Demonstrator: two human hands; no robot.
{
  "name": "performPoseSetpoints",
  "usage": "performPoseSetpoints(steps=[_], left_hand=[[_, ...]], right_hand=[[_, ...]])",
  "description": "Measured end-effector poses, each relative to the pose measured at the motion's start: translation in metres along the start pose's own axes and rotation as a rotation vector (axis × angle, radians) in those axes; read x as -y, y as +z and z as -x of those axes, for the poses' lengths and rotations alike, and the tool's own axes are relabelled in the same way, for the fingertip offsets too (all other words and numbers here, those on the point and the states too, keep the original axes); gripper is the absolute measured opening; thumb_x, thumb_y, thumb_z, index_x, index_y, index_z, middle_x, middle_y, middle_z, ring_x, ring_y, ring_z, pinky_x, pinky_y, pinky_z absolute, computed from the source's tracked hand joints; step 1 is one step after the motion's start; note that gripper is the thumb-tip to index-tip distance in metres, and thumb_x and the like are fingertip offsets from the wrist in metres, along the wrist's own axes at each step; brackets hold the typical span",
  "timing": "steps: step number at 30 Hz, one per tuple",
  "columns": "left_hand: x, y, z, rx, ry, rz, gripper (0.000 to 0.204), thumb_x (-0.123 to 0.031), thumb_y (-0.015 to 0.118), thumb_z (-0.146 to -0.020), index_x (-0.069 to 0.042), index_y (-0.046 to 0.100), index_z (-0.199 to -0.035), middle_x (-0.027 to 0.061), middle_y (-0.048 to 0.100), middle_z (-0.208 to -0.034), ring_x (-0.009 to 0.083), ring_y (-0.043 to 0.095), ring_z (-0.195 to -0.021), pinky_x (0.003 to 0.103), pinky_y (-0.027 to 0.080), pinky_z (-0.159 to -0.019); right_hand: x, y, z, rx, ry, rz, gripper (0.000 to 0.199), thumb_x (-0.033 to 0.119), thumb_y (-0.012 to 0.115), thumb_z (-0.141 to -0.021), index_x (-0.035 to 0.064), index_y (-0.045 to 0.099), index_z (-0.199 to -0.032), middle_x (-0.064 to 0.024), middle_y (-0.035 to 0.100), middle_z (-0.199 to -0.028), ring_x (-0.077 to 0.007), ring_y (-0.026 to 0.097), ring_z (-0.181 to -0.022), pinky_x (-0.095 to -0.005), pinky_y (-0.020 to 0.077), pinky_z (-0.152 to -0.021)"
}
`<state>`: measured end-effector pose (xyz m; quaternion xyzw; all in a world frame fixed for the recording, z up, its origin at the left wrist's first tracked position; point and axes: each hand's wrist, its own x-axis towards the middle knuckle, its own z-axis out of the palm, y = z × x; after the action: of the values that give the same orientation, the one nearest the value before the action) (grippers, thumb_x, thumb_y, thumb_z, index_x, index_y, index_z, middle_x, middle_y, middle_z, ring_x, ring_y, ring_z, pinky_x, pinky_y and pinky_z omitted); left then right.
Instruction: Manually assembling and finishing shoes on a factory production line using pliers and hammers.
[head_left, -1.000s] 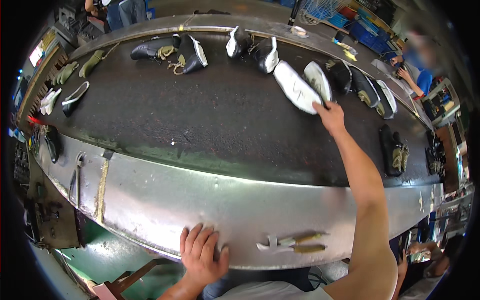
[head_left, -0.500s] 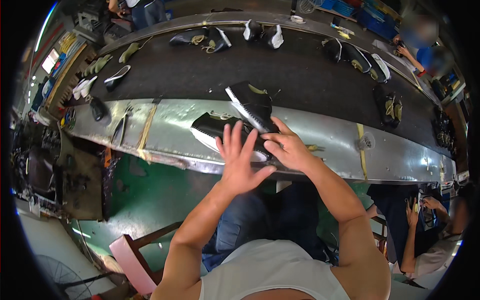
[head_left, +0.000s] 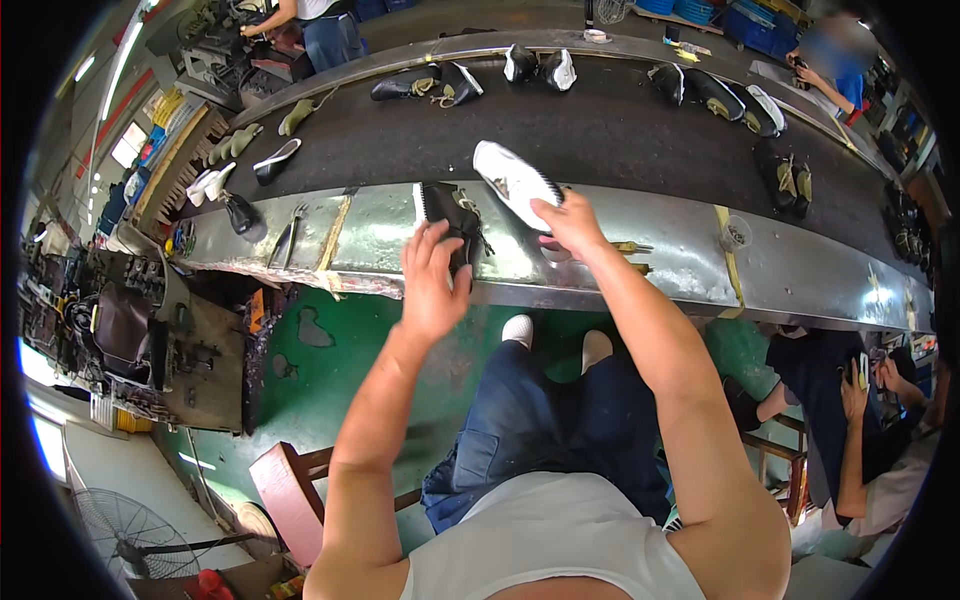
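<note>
My right hand (head_left: 572, 222) grips a shoe (head_left: 515, 188) at its near end, tilted above the metal ledge with its white sole turned up. Left of it, a matching black shoe (head_left: 450, 212) with a white stitched edge and loose laces rests on the ledge. My left hand (head_left: 433, 275) is closed around this shoe's near end, fingers over its left side and thumb on its right. The hand hides that end of the shoe.
The metal ledge (head_left: 660, 250) borders a dark belt (head_left: 400, 145) bearing several shoes. Screwdriver-like tools (head_left: 630, 248) lie right of my right hand, a clear cup (head_left: 735, 232) farther right. Pliers-like tool (head_left: 288, 238) lies at left. A co-worker (head_left: 860, 400) sits at right.
The right-hand shoe has turned over, so its white sole faces up. The other shoe has swung lengthwise, away from me; my left hand, earlier spread above it, now grasps it. My view has shifted.
</note>
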<state>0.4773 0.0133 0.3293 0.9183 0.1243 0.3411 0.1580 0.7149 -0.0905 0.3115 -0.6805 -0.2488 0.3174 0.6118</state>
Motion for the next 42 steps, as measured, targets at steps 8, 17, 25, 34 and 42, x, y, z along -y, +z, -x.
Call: performPoseSetpoints(steps=[8, 17, 25, 34, 42], left_hand=[[-0.104, 0.037, 0.052, 0.229, -0.631, 1.861, 0.091, -0.06, 0.06, -0.09, -0.005, 0.02, -0.15, 0.0157, 0.051, -0.136, 0.0244, 0.051, -0.122, 0.042, 0.047, -0.097], [-0.133, 0.026, 0.112, 0.461, -0.343, 0.738, 0.13, -0.02, 0.09, -0.066, -0.004, -0.003, -0.156, 0.0195, 0.048, -0.139, 0.0304, 0.05, -0.13, 0.039, 0.036, -0.111], [-0.121, 0.038, 0.162, 0.829, 0.042, 0.26, 0.13, -0.023, 0.087, -0.064, -0.002, -0.003, -0.155, 0.0261, 0.061, -0.115, 0.0457, 0.06, -0.102, 0.048, 0.048, -0.091], [-0.119, 0.063, 0.221, 1.024, -0.045, 0.235, 0.13, -0.028, 0.087, -0.065, -0.003, -0.003, -0.155, 0.0277, 0.061, -0.117, 0.044, 0.061, -0.106, 0.046, 0.048, -0.095], [-0.116, 0.053, 0.209, 1.155, -0.095, 0.252, 0.133, -0.029, 0.088, -0.063, -0.001, -0.005, -0.155, 0.0264, 0.064, -0.111, 0.0436, 0.063, -0.102, 0.045, 0.049, -0.092]], right_hand=[[-0.018, -0.004, 0.205, 0.287, -0.167, -0.811, 0.065, 0.051, 0.05, -0.099, -0.003, 0.048, -0.135, -0.0184, 0.067, -0.11, -0.0257, 0.068, -0.095, -0.0354, 0.0585, -0.069], [-0.073, -0.079, 0.331, 0.2, -0.236, 0.645, 0.023, 0.025, 0.068, -0.091, 0.0027, 0.064, -0.085, -0.0135, 0.062, -0.069, -0.0297, 0.063, -0.064, -0.0364, 0.0485, -0.057], [-0.067, -0.058, 0.306, -0.081, -0.734, 0.727, 0.017, 0.01, 0.069, -0.084, 0.0029, 0.066, -0.1, -0.0132, 0.065, -0.091, -0.0313, 0.063, -0.081, -0.0409, 0.0509, -0.072], [-0.171, -0.043, 0.3, 0.36, -0.448, 0.73, 0.011, 0.01, 0.059, -0.088, 0.0021, 0.065, -0.094, -0.017, 0.068, -0.099, -0.0353, 0.065, -0.091, -0.0436, 0.0533, -0.078], [-0.186, -0.034, 0.296, 0.214, -0.341, 0.257, 0.019, 0.013, 0.067, -0.084, 0.0021, 0.062, -0.07, -0.012, 0.064, -0.094, -0.031, 0.063, -0.089, -0.0365, 0.0509, -0.073]])
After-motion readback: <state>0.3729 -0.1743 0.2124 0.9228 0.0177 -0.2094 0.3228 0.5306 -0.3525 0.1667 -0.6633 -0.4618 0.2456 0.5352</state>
